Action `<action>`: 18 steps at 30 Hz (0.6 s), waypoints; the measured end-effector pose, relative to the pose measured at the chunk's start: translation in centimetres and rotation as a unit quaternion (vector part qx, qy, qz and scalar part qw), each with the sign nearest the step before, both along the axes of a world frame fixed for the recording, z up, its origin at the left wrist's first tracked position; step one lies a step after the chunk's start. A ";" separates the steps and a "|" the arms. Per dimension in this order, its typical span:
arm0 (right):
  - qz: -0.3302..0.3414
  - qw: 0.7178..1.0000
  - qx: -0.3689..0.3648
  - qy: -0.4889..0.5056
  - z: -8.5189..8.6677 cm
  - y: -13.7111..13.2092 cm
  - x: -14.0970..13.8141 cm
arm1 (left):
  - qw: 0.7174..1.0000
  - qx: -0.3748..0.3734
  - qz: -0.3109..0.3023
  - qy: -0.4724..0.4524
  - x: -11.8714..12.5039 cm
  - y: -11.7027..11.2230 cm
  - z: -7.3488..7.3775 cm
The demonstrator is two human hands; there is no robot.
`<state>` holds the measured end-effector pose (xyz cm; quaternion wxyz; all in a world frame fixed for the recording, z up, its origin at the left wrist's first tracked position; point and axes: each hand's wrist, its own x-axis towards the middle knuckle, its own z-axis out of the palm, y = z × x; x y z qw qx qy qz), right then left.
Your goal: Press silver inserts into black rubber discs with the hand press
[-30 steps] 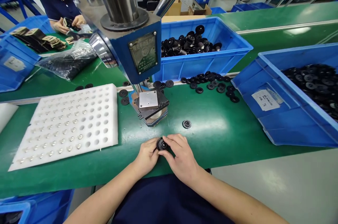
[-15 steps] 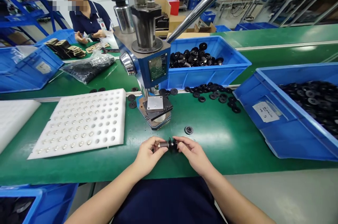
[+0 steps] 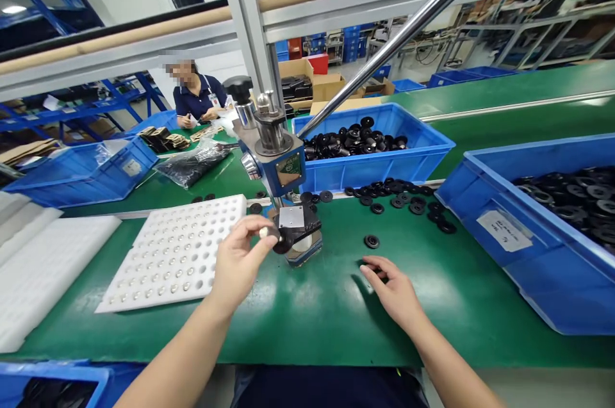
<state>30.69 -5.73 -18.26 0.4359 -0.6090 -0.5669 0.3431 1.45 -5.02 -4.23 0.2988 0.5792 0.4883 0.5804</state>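
My left hand [image 3: 240,261] is raised just left of the press fixture [image 3: 302,244] and pinches a small black part [image 3: 280,241] with a pale tip, holding it against the fixture's front. My right hand [image 3: 391,289] lies low over the green mat [image 3: 312,312] with its fingers stretched out, and a dark sliver shows under the fingertips. One loose black disc [image 3: 371,241] lies just beyond that hand. Above the fixture stands the blue hand press [image 3: 283,168], its long steel lever [image 3: 398,40] slanting up to the right.
A white foam tray [image 3: 182,251] with rows of holes, many holding small metal pieces, lies at left. Blue bins of black parts stand behind [image 3: 384,161] and at right [image 3: 485,196]. Several black discs [image 3: 403,200] are scattered between them. A co-worker [image 3: 196,100] sits at the far left.
My hands have parted. The left lifted the part from the mat's near edge up to the press fixture. The right let go and dropped to the mat. My head tilted up.
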 end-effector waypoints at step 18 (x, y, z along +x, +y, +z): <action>-0.017 0.922 0.361 0.137 24.8 5.4 1.3 | 0.995 -0.062 -0.048 0.065 1.6 5.1 0.7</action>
